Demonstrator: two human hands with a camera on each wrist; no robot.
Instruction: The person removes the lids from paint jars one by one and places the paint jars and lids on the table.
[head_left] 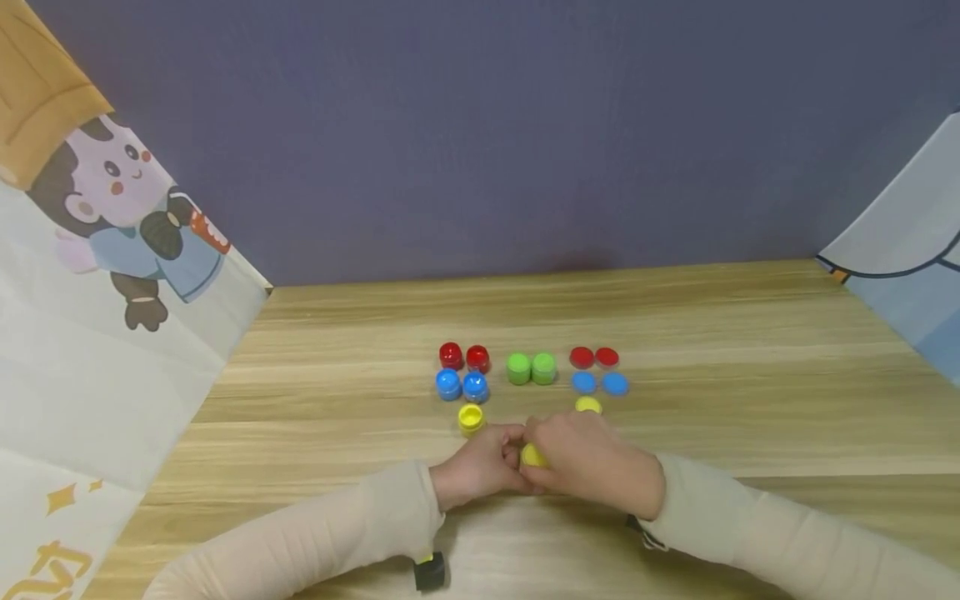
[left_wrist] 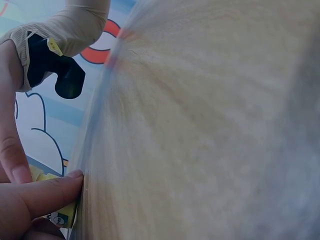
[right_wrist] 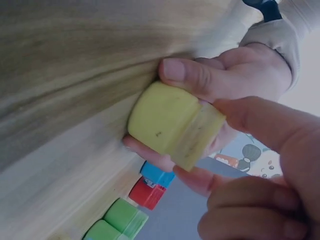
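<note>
A small yellow paint jar (right_wrist: 162, 117) is held between both hands, low over the wooden table. My left hand (head_left: 480, 462) grips its body, the thumb on one side and fingers on the other. Thumb and finger of my right hand (head_left: 592, 458) pinch the jar's yellow lid (right_wrist: 197, 142). In the right wrist view the lid sits against the jar's end; whether it is loose cannot be told. Just beyond my left hand stands an uncovered yellow jar (head_left: 471, 419). A loose yellow lid (head_left: 588, 404) lies beyond my right hand, partly hidden by it.
Uncovered red jars (head_left: 451, 356) and blue jars (head_left: 448, 384) stand in pairs at left. Two green jars (head_left: 518, 368), seemingly lidded, stand mid-table. Red lids (head_left: 582, 357) and blue lids (head_left: 583, 382) lie to the right. A dark panel (head_left: 525, 150) rises behind the table.
</note>
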